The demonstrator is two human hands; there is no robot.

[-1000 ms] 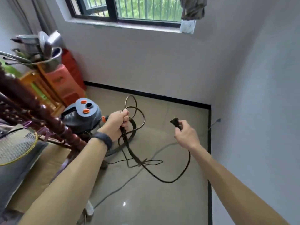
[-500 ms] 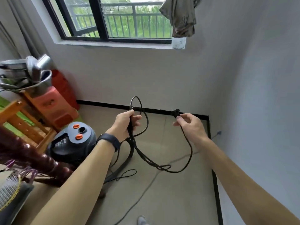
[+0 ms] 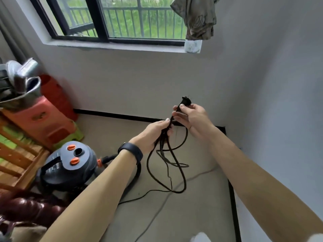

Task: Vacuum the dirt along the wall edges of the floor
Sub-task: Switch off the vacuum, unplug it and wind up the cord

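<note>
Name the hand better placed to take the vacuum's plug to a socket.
Right. The right hand pinches the plug at the free end, so it can lead. The left hand grips the cord in bunched loops hanging below it, and could pay them out. No socket is in view.

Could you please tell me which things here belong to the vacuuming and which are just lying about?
For the job: vacuum cleaner, black cord gripped by the left hand, plug pinched by the right hand.
Lying about: red stools, metal pots, hanging cloth, wooden rack.
</note>
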